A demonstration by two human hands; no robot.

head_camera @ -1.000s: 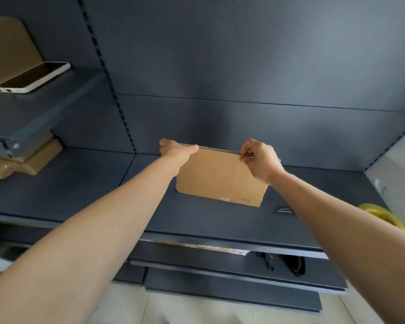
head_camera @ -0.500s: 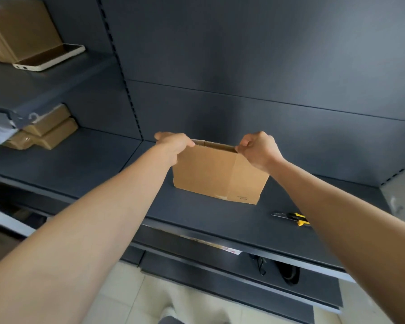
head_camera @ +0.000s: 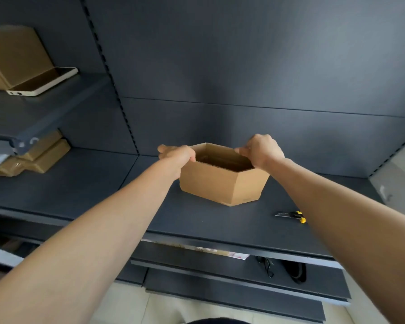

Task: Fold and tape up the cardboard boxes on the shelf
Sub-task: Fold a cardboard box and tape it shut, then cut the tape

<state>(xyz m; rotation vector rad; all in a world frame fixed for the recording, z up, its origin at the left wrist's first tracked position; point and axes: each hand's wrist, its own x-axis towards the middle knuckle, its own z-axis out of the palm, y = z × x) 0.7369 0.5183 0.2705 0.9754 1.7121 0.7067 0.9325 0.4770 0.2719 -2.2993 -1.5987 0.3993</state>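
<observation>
A brown cardboard box [head_camera: 218, 184] stands on the dark grey shelf [head_camera: 215, 220], pulled partly into shape with its top gaping open. My left hand [head_camera: 177, 154] grips the left end of its upper rim, fingers curled over the edge. My right hand [head_camera: 261, 150] pinches the right end of the rim. Both arms reach forward from the bottom of the view. The inside of the box is dark and nothing shows in it.
A yellow and black utility knife [head_camera: 290, 215] lies on the shelf to the right of the box. Taped brown boxes [head_camera: 39, 157] are stacked at the left. On an upper left shelf a phone [head_camera: 42, 81] leans by another box [head_camera: 17, 54]. Lower shelves hold dark items.
The box was flat between my hands a second ago; it has been spread open into a hollow shape. My view has shifted, bringing the knife into sight.
</observation>
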